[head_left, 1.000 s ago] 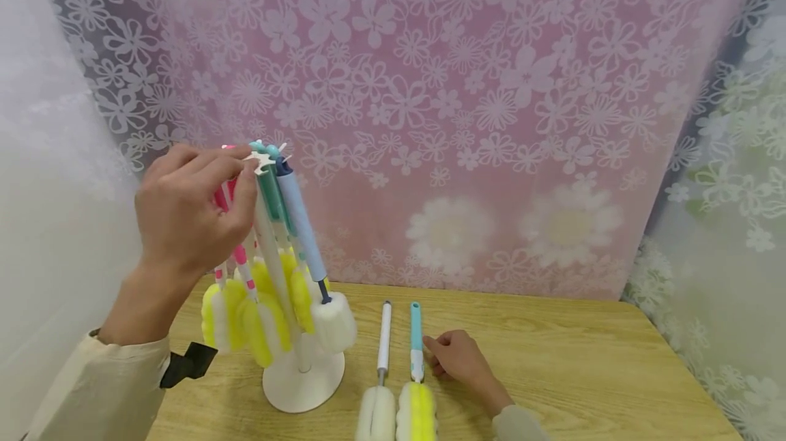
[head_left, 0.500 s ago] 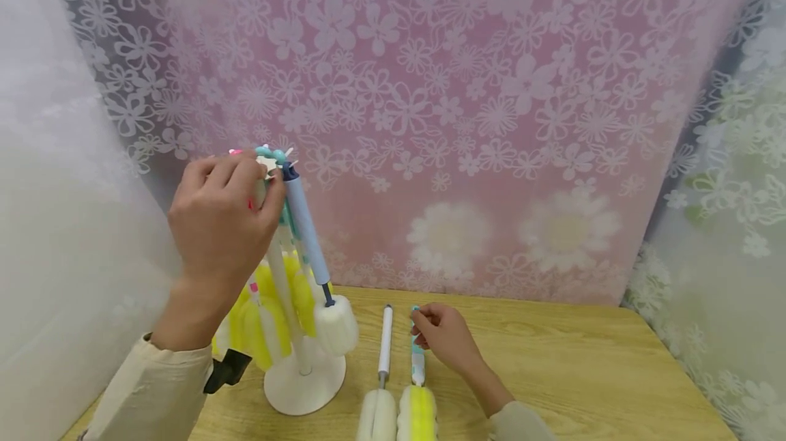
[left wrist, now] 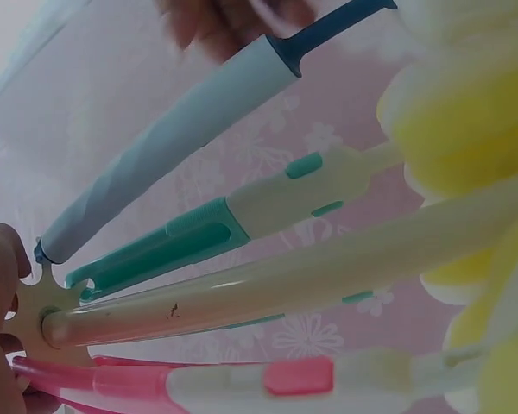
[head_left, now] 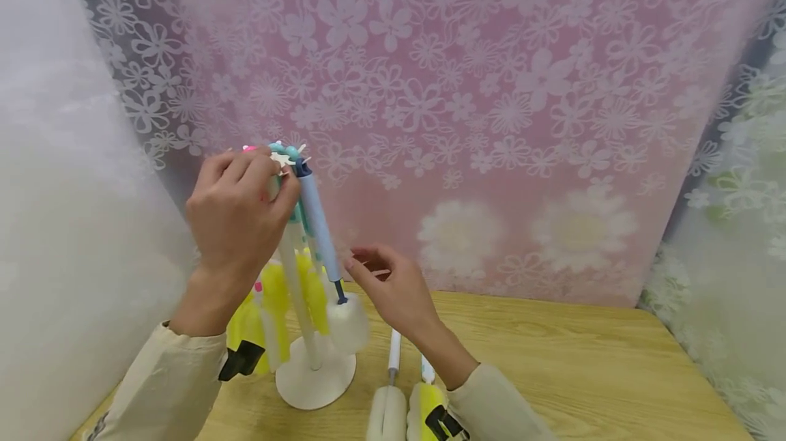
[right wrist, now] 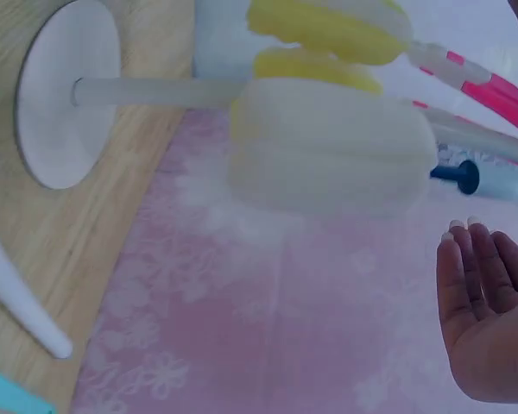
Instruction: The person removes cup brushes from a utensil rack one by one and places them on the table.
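A white stand (head_left: 316, 390) holds several sponge bottle brushes hung by their handles from its star-shaped top (left wrist: 43, 323). My left hand (head_left: 236, 216) grips that top, its fingers partly hidden in the head view. On the stand's right side hangs a brush with a light blue handle (head_left: 321, 229) and a white sponge head (right wrist: 337, 147). My right hand (head_left: 396, 291) is just right of that handle, fingers loosely bent and holding nothing; the right wrist view shows a gap between them. Teal-handled (left wrist: 198, 237) and pink-handled (left wrist: 250, 379) brushes hang beside the pole.
Two brushes lie side by side on the wooden table (head_left: 552, 359): one with a white sponge (head_left: 387, 414), one with a yellow and white sponge (head_left: 425, 403), partly under my right sleeve. A pink floral backdrop (head_left: 467, 120) rises behind the table.
My right hand has left the teal-handled brush on the table and moved up and left to the blue-handled one. My left hand has shifted right and curled round the stand's top.
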`<state>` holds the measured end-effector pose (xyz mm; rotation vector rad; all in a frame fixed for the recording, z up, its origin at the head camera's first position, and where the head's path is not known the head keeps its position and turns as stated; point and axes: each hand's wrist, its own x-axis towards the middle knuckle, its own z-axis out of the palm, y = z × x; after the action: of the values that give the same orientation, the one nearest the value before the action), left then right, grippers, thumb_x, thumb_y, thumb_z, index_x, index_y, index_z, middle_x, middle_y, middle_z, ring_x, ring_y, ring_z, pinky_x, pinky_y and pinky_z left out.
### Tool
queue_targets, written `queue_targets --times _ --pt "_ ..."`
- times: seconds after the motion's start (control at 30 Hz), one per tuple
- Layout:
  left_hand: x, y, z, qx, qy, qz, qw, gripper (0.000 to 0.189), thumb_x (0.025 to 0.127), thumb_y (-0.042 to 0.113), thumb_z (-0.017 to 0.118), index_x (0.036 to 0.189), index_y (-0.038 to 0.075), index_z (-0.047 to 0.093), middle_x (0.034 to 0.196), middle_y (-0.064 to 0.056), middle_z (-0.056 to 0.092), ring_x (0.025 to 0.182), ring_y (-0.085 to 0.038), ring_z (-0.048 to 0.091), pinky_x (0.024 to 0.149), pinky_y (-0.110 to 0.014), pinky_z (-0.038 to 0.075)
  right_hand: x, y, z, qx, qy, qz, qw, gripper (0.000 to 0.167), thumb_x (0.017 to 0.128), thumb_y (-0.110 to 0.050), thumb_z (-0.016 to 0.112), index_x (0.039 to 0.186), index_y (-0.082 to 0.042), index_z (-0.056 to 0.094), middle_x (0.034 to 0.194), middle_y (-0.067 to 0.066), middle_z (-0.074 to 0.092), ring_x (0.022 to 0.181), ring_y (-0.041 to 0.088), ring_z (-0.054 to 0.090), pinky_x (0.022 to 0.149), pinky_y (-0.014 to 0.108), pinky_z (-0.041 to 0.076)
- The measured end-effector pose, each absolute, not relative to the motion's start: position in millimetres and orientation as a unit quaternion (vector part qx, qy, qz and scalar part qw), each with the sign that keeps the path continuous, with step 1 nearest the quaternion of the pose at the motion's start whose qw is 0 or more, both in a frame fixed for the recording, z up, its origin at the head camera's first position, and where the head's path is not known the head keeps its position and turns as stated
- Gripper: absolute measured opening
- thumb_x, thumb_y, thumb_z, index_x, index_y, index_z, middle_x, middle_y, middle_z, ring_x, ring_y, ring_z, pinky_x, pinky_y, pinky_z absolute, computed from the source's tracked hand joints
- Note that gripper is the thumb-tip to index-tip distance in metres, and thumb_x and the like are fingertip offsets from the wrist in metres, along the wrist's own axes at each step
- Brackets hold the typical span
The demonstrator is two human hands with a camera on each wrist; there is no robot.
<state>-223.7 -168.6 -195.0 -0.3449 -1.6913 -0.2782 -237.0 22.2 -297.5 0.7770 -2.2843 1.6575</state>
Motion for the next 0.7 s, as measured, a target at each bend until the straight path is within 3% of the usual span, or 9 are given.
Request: queue_targets --times 0.23,0.7 --pt "-224.0 -170.4 -194.2 -0.153 -0.744 -0.11 0.642 0.027 0.089 0.021 0.054 0.078 -0.001 0.066 0.083 -0.015 0.07 0.086 -0.036 0.061 0.075 -0.047 0.052 -235.2 -1.4 -284.5 0.277 -0.755 0.582 0.122 0.036 0.089 -0.032 0.067 0.12 -0.015 0.066 0.099 -0.006 0.067 0.087 0.009 0.062 0.079 0.026 0.051" --pt "-227.7 -169.8 -192.1 -0.145 -0.73 -0.113 0.659 0.022 0.085 0.017 0.053 0.071 0.002 0.062 0.068 -0.013 0.065 0.079 -0.035 0.061 0.067 -0.047 0.052 -237.4 0.9 -280.0 0.293 -0.75 0.578 0.131 0.029 0.089 -0.027 0.067 0.113 -0.011 0.069 0.093 -0.002 0.068 0.081 0.011 0.063 0.076 0.026 0.052"
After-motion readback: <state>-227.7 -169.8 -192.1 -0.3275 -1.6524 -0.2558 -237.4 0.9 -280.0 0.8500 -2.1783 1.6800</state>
